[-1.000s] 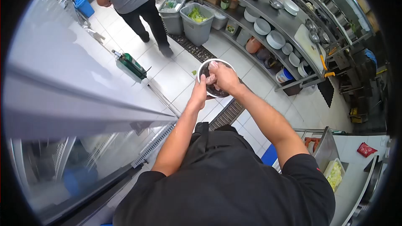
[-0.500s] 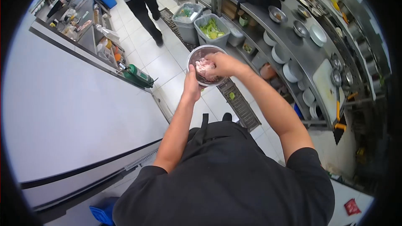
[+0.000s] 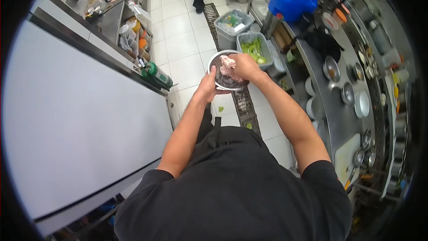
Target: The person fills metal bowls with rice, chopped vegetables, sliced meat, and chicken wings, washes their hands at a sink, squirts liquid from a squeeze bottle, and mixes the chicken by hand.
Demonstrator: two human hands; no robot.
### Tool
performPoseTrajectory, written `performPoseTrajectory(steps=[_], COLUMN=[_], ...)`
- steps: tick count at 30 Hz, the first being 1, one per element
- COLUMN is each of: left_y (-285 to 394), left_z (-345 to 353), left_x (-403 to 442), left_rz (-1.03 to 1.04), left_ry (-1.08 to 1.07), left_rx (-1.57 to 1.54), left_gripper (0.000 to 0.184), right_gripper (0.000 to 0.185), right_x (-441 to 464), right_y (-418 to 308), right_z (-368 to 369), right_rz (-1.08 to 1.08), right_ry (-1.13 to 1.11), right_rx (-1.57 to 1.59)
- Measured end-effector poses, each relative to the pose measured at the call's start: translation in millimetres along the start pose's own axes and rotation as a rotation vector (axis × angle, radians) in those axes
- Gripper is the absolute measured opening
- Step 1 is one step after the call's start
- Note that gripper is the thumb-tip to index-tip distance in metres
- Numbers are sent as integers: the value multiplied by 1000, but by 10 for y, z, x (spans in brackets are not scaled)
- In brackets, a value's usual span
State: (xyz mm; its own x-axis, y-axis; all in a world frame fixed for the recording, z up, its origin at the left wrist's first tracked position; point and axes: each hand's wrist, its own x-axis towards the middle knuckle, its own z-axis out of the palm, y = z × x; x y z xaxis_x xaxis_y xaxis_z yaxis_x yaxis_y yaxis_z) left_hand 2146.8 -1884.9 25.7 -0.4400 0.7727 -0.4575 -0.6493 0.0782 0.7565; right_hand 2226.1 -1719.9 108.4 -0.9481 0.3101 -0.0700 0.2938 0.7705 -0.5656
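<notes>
My left hand (image 3: 207, 86) grips a round metal bowl (image 3: 215, 58) by its near left side, thumb over the rim and fingers underneath. Inside the bowl, my right hand (image 3: 246, 68) is closed on a pale pink piece of raw meat (image 3: 228, 62). Part of the meat sticks up above the fingers, and the rest hangs down into the bowl. A thin dark liquid or coating shows on the bowl's inner wall. The right fingertips are partly hidden behind the meat.
On the left stands a large white cabinet (image 3: 84, 120), with a green gas cylinder (image 3: 158, 75) at its far corner. Ahead are a bin of lettuce scraps (image 3: 254, 51) and another grey bin (image 3: 232, 22). A steel counter (image 3: 327, 98) runs along the right. A floor drain grate (image 3: 246, 107) lies below.
The meat has been lifted higher in the bowl by my right hand. The view has shifted forward and turned; the other person has moved farther away, with only the legs showing.
</notes>
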Motion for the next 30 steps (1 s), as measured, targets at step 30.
performPoseTrajectory(steps=[30], left_y=[3686], left_z=[-433], left_x=[5269], left_rz=[117], left_ry=[-9], left_rx=[15], left_gripper=[58], right_gripper=[27], right_x=[6004], right_y=[1922], right_z=[-1813], right_rz=[-341], right_ry=[-85], right_rx=[-107])
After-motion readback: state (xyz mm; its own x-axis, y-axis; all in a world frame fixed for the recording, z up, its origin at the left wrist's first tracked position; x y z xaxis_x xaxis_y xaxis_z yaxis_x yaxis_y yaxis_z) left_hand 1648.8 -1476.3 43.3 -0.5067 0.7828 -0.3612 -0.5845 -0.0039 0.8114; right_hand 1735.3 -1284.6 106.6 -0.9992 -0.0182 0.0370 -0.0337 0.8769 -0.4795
